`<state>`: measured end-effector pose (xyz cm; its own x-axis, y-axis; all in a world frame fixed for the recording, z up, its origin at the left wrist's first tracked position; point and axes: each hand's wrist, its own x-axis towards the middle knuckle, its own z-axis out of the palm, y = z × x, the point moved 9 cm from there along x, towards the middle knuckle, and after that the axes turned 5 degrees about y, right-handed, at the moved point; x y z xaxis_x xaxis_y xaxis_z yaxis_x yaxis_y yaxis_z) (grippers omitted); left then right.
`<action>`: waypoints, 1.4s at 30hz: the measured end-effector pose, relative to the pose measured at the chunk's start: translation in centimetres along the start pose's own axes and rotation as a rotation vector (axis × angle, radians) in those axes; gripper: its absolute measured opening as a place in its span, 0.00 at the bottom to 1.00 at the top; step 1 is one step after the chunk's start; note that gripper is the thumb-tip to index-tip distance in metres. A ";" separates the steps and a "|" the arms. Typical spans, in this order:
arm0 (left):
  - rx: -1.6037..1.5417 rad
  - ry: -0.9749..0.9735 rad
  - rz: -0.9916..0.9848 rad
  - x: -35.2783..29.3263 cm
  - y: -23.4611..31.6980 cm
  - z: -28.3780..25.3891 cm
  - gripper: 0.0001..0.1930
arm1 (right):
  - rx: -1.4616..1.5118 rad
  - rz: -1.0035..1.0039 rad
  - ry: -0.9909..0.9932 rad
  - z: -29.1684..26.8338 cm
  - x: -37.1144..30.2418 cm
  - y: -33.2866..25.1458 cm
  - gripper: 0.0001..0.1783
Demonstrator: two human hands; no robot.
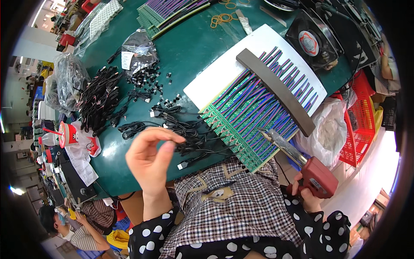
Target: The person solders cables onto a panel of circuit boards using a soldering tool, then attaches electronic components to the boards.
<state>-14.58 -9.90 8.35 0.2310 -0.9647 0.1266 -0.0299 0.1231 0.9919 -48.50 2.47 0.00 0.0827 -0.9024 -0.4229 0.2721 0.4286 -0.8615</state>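
My left hand (149, 160) hovers over the near edge of the green table, thumb and index finger curled into a pinch. Anything between those fingertips is too small to make out. Just beyond them lies a tangle of black USB cables (186, 131). My right hand (309, 199) grips a red soldering gun (320, 177) by its handle; the tip points at a panel of green circuit boards (248, 156). Purple, blue and black wires (254, 110) run across the panel, under a dark curved bar (276, 90). Several cable ends meet the panel's left edge.
A white board (211, 82) lies beneath the panel. Loose black connectors (144, 77), a cable pile (100, 97) and a red-and-white cup (67, 134) are on the left. A fan (308, 41) stands far right, near a red crate (358, 125). Another person (86, 224) works at lower left.
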 end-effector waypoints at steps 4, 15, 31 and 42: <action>0.322 -0.125 0.211 -0.8 0.5 3.0 0.07 | -0.015 -0.026 -0.025 0.8 0.4 -0.3 0.29; 0.756 -0.406 0.687 -6.3 0.3 10.1 0.14 | -0.044 0.013 0.058 -0.5 0.1 0.1 0.33; 0.828 -0.465 0.763 -7.1 -0.6 11.4 0.16 | -0.434 -0.124 -0.077 -0.8 0.0 -0.8 0.34; 0.824 -0.464 0.739 -7.0 -0.9 11.1 0.16 | -0.718 -0.423 -0.170 0.7 0.2 -2.2 0.35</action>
<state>-27.00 -5.86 6.59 -0.4720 -0.7361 0.4852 -0.6600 0.6599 0.3591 -48.41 1.29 2.03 0.2698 -0.9625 -0.0264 -0.3571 -0.0746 -0.9311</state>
